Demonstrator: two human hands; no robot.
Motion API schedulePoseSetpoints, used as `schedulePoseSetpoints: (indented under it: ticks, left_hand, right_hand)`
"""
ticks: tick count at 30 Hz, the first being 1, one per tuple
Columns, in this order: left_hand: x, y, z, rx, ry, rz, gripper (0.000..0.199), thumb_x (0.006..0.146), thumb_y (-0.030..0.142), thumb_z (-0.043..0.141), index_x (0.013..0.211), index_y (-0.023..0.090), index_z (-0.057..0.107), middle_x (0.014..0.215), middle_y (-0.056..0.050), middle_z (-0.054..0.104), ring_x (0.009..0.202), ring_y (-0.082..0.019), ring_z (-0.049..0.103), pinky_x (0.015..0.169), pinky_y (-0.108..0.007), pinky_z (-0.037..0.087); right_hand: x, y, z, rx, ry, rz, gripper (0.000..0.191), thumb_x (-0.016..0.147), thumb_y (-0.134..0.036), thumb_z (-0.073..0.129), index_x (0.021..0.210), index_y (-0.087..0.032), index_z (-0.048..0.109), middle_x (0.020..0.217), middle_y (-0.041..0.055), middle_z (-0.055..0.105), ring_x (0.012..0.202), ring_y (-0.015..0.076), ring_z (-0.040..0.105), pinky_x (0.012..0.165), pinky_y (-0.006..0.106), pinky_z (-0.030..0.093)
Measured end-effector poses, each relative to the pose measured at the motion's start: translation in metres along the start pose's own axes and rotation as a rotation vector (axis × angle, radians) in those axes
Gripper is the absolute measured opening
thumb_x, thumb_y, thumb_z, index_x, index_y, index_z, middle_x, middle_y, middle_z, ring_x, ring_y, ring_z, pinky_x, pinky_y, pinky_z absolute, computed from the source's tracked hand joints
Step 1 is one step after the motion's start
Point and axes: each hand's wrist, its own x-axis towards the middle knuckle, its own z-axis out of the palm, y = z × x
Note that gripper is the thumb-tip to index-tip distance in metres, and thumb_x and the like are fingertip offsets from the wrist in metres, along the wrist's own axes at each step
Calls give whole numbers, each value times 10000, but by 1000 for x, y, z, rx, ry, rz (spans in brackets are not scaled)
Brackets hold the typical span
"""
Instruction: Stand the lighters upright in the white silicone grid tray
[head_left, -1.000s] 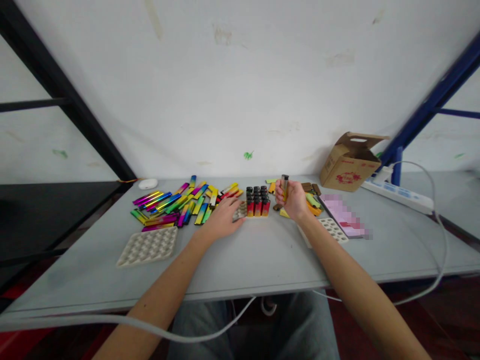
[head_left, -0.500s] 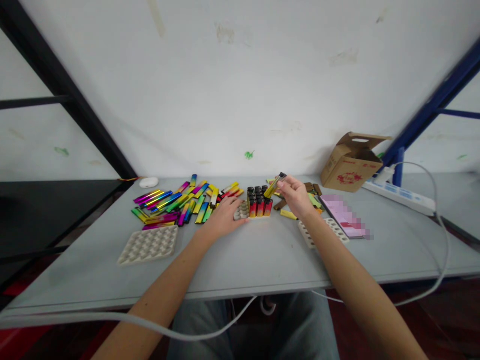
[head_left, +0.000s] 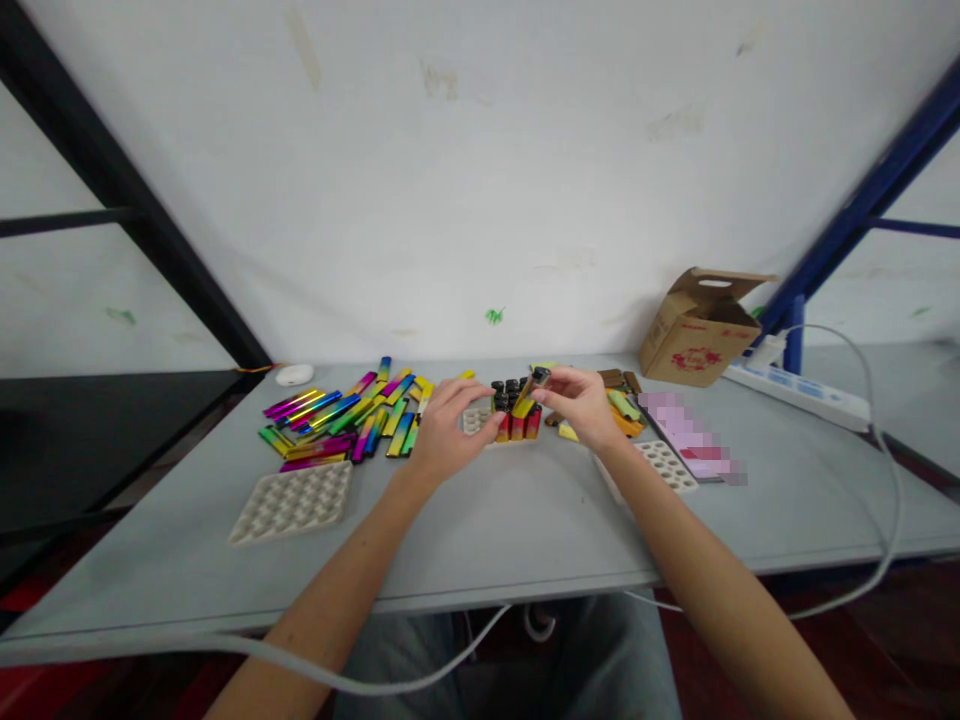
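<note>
My right hand pinches a slim yellow stick with a dark cap, tilted over a block of upright red-and-yellow sticks with black tops. Those sticks stand in a beige dimpled tray. My left hand is curved over that tray's near left part, its fingertips close to the upright block. Whether they touch it is hidden. A heap of slim iridescent sticks lies left of my left hand. More yellow, green and brown sticks lie just beyond my right hand.
A dimpled beige tray lies front left, and another lies right, beside a pixelated pink sheet. Further back stand a cardboard box, a white power strip and a small white object. Bare grey tabletop stretches before me.
My right hand has moved left and down, bringing the stick over the upright block. My left hand has lifted slightly and curled, its fingers now nearer the block.
</note>
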Motion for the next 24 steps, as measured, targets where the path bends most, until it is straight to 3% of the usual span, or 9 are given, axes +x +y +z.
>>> schedulePoseSetpoints:
  ticks: [7,11,14,18,24]
  left_hand:
    - [2,7,7,-98,-2,18,221,867,390,615,980,209,671,946,-63,723,927,-208,659,886,-368,515]
    - [3,4,5,-103,2,-41,245,894,340,562,1065,201,667,990,-68,714,908,-193,654,866,-342,523]
    - [6,-2,4,-88,50,-146,250,889,315,541,1065,184,661,1026,-69,704,918,-188,650,856,-317,527]
    - [12,-16,5,-126,120,-321,207,841,293,586,980,158,658,897,-48,731,817,-177,676,790,-294,548]
    - [19,-23,9,-233,25,-405,154,807,300,626,827,154,672,811,-48,740,780,-190,698,743,-288,559]
  right_hand:
    - [-7,-9,15,-231,-32,-168,162,640,-346,803,711,-214,741,708,24,687,658,157,560,613,286,457]
    - [-9,-13,22,-279,-19,-162,192,686,-369,770,813,-226,752,776,31,710,685,163,576,601,275,448]
    - [-4,-7,16,-313,33,-117,212,755,-390,702,875,-222,748,864,45,725,695,163,593,607,275,456]
    - [3,7,0,-341,172,-63,244,796,-419,640,806,-192,727,777,40,703,674,164,591,625,278,476]
    - [6,14,-8,-405,210,-38,276,818,-428,601,793,-175,708,751,46,699,683,172,596,612,276,470]
